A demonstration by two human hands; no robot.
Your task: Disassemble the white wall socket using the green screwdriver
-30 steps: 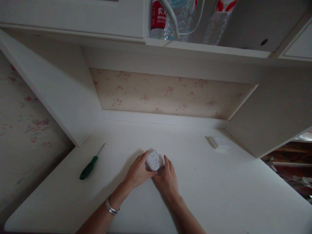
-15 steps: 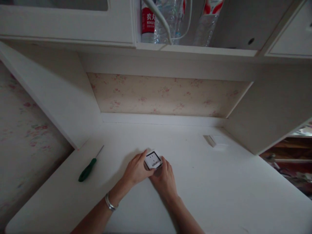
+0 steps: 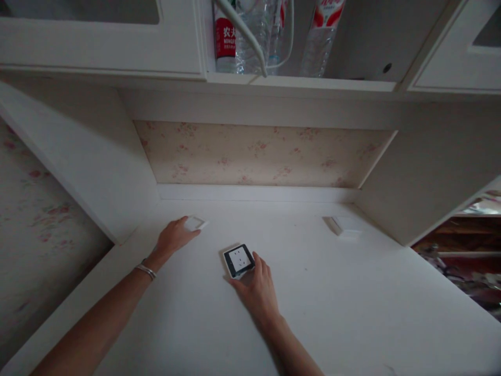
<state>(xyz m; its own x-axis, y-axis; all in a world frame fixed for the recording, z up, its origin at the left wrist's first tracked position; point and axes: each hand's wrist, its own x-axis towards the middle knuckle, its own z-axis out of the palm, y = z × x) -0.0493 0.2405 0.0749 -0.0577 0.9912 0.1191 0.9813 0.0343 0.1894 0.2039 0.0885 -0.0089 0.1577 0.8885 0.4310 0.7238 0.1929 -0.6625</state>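
Observation:
My left hand reaches out over the far left of the desk, its thumb and fingers closed on a thin white square frame. Nearer the middle, a wall socket with a white centre and a dark surround faces upward, slightly turned. My right hand grips this socket at its right and near sides, between thumb and fingers. The green-handled screwdriver is out of sight now, where my left hand and forearm cover the desk.
A small white box-like piece lies at the right rear of the white desk. Overhead, a shelf holds several plastic bottles and a hanging white cable. Side panels stand at left and right.
My left hand has left the socket and moved left with the white frame, uncovering the socket's dark surround. My right hand keeps hold of the socket. The view has shifted slightly right.

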